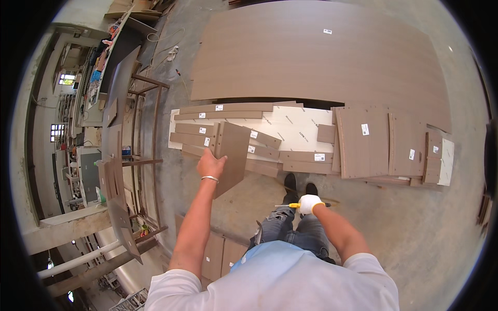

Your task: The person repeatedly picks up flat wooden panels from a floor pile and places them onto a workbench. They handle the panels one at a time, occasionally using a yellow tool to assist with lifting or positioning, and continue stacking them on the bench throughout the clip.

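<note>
My left hand (pixel 209 166) is bare, with a metal bracelet on the wrist, and grips the edge of a brown wood-grain panel (pixel 232 155) held up in front of me. My right hand (pixel 309 203) wears a white glove and is closed on a yellow-handled tool (pixel 290 206) held level near my thighs. Below the panel, several brown laminate strips (pixel 218 115) and boards (pixel 363 147) lie on the concrete floor. My black shoes (pixel 300 184) stand just short of them.
A large brown sheet (pixel 321 52) lies farther out on the floor. A metal rack (pixel 148 155) holding panels stands at my left, with a cluttered workbench (pixel 111 52) beyond it. More boards (pixel 218 256) lie by my left leg.
</note>
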Action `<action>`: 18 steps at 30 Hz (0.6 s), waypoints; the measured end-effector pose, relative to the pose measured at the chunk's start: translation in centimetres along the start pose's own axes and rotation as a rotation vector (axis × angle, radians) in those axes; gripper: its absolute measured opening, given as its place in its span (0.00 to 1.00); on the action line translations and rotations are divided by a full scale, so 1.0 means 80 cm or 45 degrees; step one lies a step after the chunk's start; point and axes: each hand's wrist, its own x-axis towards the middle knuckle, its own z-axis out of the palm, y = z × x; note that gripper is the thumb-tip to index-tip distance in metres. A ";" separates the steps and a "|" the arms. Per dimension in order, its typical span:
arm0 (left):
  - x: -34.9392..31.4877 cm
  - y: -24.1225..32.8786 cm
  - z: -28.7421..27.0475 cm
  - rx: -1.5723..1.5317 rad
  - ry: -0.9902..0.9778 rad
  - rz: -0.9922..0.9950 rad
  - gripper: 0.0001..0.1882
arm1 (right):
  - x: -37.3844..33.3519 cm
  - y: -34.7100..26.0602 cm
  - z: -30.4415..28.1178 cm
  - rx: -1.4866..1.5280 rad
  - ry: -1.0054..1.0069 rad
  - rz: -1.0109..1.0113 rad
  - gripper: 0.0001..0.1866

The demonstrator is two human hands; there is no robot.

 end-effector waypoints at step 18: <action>0.034 -0.006 0.115 -0.076 -0.065 0.141 0.27 | -0.044 0.003 0.009 0.463 0.376 0.102 0.13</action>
